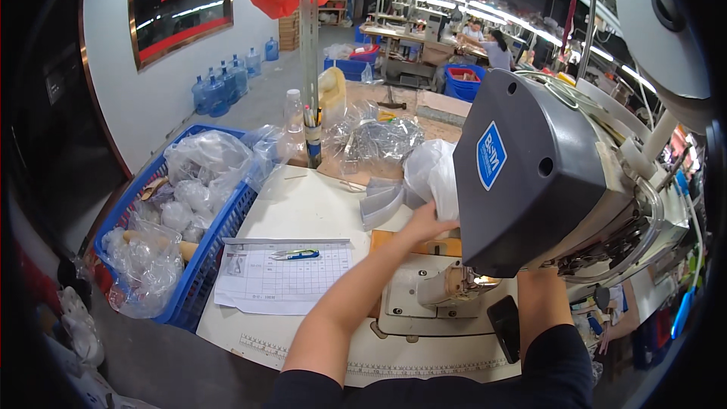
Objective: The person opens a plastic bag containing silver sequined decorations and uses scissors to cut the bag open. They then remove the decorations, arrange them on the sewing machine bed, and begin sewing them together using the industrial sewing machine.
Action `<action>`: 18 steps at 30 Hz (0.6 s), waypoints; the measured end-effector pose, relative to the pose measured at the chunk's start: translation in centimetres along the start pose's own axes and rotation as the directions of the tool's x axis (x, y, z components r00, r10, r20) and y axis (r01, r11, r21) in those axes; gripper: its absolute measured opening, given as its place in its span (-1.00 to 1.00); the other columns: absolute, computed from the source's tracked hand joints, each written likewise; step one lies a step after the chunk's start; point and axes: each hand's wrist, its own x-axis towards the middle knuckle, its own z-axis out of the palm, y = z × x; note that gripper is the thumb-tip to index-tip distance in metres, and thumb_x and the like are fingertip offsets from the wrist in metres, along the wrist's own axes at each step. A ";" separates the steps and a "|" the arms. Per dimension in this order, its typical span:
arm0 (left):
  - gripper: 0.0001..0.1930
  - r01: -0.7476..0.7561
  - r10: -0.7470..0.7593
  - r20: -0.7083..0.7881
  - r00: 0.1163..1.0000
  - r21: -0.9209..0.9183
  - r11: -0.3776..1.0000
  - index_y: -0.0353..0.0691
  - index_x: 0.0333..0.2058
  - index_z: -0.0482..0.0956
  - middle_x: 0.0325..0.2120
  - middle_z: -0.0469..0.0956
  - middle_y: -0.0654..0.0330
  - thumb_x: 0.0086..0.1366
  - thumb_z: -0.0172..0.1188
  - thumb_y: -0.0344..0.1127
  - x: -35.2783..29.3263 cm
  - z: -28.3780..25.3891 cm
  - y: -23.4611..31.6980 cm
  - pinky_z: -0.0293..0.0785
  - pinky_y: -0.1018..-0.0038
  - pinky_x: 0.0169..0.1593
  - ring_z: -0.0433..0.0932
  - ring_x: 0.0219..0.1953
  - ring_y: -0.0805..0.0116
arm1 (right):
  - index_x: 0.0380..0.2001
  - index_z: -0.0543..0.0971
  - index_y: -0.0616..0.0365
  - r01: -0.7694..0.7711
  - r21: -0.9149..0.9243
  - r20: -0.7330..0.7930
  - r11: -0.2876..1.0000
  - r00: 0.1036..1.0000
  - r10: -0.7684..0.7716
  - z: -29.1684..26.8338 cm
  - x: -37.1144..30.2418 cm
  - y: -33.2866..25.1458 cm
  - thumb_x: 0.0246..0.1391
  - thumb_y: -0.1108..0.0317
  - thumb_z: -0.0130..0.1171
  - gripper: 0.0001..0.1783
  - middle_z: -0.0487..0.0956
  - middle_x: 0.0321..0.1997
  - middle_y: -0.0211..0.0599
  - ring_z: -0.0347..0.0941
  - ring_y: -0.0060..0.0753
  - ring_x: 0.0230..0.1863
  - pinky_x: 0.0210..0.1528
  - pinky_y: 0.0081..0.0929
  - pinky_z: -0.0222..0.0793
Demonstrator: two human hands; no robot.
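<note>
A sewing machine with a dark grey head cover (pixel 522 174) stands at the right of a white worktable (pixel 288 201). Beyond its arm my left hand (pixel 430 223) is closed on the lower edge of a white plastic bag (pixel 433 170); some fingers are hidden against it. Strips of greyish translucent material (pixel 381 203) lie just left of the bag. My right forearm (pixel 541 299) passes under the machine head, which hides the right hand. Close to that forearm, a black phone (pixel 503 326) lies on the table.
A blue basket (pixel 201 269) of clear plastic bags stands left of the table. Thread snips (pixel 297 254) lie on a printed sheet (pixel 265 288). A clear bottle (pixel 294 113) stands by a metal post (pixel 309 53). Crumpled plastic (pixel 379 140) lies behind. People work far back.
</note>
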 end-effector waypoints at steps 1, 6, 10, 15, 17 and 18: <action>-0.24 -0.043 0.057 -0.103 0.993 0.134 0.990 -0.30 0.03 0.36 0.06 0.34 -0.07 -0.12 0.39 -0.01 -0.6 -1.4 -0.1 0.32 0.30 0.08 0.36 0.08 0.05 | -0.31 0.57 0.19 -0.008 -0.002 -0.002 1.000 1.000 0.008 -0.4 -0.4 0.1 -0.05 0.44 0.10 -0.81 0.57 -0.39 -0.15 0.49 -0.20 -0.37 -0.26 -0.33 0.38; -0.34 0.371 0.091 -0.507 0.857 0.729 0.575 -0.26 -0.07 0.41 -0.06 0.39 0.10 -0.12 0.40 -0.04 -3.1 -8.0 -1.4 0.38 0.24 -0.05 0.50 -0.13 0.10 | -0.31 0.57 0.19 0.017 0.028 0.002 0.999 1.000 -0.018 0.2 -0.1 -0.8 -0.06 0.44 0.11 -0.81 0.57 -0.39 -0.14 0.49 -0.18 -0.36 -0.25 -0.32 0.38; -0.28 0.551 -0.108 -0.551 0.827 0.759 0.348 -0.25 -0.10 0.39 -0.10 0.43 0.06 -0.21 0.46 -0.01 -0.7 -7.7 -3.5 0.37 0.24 -0.06 0.51 -0.12 0.14 | -0.31 0.57 0.19 0.023 0.040 0.007 0.999 1.000 -0.023 -0.2 -0.3 -1.0 -0.06 0.44 0.11 -0.81 0.56 -0.38 -0.13 0.48 -0.17 -0.34 -0.24 -0.31 0.38; -0.34 0.480 -0.167 -0.459 0.873 0.748 0.458 -0.24 -0.15 0.40 -0.27 0.56 0.06 -0.19 0.43 -0.02 -0.7 -7.2 -1.7 0.39 0.23 -0.11 0.55 -0.17 0.13 | -0.32 0.56 0.19 0.009 0.023 -0.008 1.000 1.000 -0.009 -0.8 -1.0 -0.6 -0.06 0.44 0.11 -0.81 0.56 -0.37 -0.12 0.48 -0.15 -0.33 -0.23 -0.30 0.37; -0.40 0.426 -0.109 -0.435 0.894 0.746 0.512 -0.25 -0.19 0.42 -0.32 0.58 0.06 -0.18 0.41 -0.05 -0.9 -7.3 -2.4 0.40 0.23 -0.12 0.56 -0.20 0.13 | -0.32 0.56 0.19 0.009 0.025 -0.012 1.000 1.000 -0.009 -1.0 -0.8 -0.7 -0.07 0.44 0.11 -0.81 0.56 -0.37 -0.11 0.48 -0.14 -0.32 -0.22 -0.30 0.37; -0.42 0.410 -0.068 -0.445 0.893 0.742 0.530 -0.25 -0.21 0.43 -0.34 0.58 0.06 -0.18 0.41 -0.07 -1.1 -7.6 -2.9 0.40 0.23 -0.12 0.57 -0.21 0.13 | -0.32 0.56 0.19 0.012 0.032 -0.014 0.999 1.000 -0.011 -0.7 -0.6 -0.9 -0.07 0.44 0.11 -0.81 0.55 -0.36 -0.11 0.48 -0.14 -0.32 -0.22 -0.29 0.37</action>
